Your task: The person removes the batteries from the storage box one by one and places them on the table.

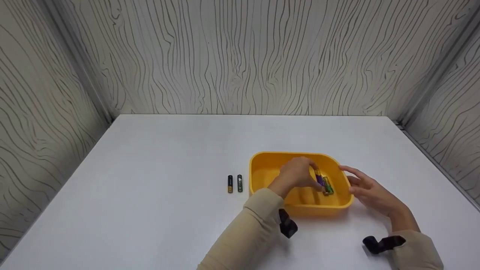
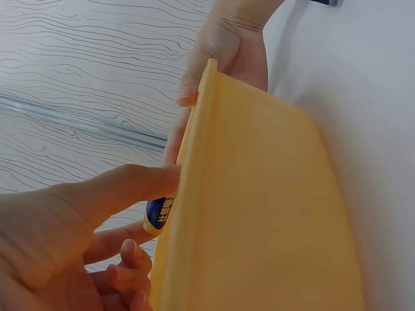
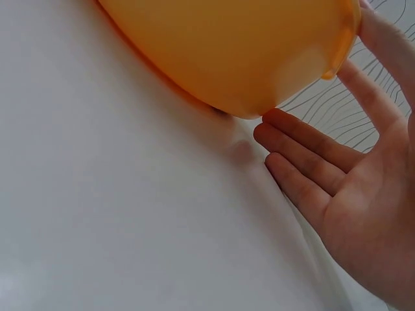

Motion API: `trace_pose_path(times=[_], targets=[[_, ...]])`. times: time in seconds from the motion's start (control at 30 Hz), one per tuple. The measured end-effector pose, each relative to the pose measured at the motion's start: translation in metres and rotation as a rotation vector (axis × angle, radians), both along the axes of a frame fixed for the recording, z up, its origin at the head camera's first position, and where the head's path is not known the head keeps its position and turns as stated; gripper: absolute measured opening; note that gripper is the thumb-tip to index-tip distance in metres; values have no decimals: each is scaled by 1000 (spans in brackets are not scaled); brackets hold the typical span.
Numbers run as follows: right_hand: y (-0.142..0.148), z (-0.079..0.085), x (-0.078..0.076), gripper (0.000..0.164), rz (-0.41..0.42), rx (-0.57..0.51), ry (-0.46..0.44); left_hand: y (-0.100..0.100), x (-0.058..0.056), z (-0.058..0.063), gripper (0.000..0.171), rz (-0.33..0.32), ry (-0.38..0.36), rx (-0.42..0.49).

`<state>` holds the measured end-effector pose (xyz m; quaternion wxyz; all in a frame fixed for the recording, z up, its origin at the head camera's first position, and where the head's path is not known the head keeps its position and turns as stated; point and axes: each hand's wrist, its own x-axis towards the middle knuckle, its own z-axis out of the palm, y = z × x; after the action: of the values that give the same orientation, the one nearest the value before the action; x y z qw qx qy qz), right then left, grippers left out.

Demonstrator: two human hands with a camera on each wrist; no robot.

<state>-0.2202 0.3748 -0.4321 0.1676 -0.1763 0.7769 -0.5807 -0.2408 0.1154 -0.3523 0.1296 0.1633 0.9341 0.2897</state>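
A yellow plastic bin stands on the table. My left hand reaches over its near side and pinches a purple-and-gold battery between thumb and fingers. In the left wrist view, part of this battery shows behind the bin's rim. Beside it in the bin lies at least one green battery, partly hidden. My right hand is at the bin's right end, its fingertips touching the rim and side. The right wrist view shows the fingers of that hand extended against the wall.
Left of the bin, a black-and-gold battery and a dark green battery lie side by side on the white table. Wood-patterned panels enclose the table at the back and sides.
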Motion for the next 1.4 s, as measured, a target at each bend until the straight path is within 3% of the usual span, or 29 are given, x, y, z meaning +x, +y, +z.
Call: trace_pose_path(times=[0.27, 0.57, 0.87, 1.13, 1.4], targets=[[0, -2, 1, 61, -4, -19, -20, -16, 3, 7, 52, -61, 77, -27], [-2, -2, 1, 62, -40, 23, -19, -43, 5, 8, 53, -63, 64, 71], [-1, -3, 1, 62, -18, -12, -22, -74, 6, 5, 53, -73, 48, 178], [1, -2, -1, 62, 8, -50, -16, -97, 4, -1, 53, -111, 85, 195], [2, -1, -2, 61, 28, -76, -19, -117, 1, -5, 54, -71, 64, 213]])
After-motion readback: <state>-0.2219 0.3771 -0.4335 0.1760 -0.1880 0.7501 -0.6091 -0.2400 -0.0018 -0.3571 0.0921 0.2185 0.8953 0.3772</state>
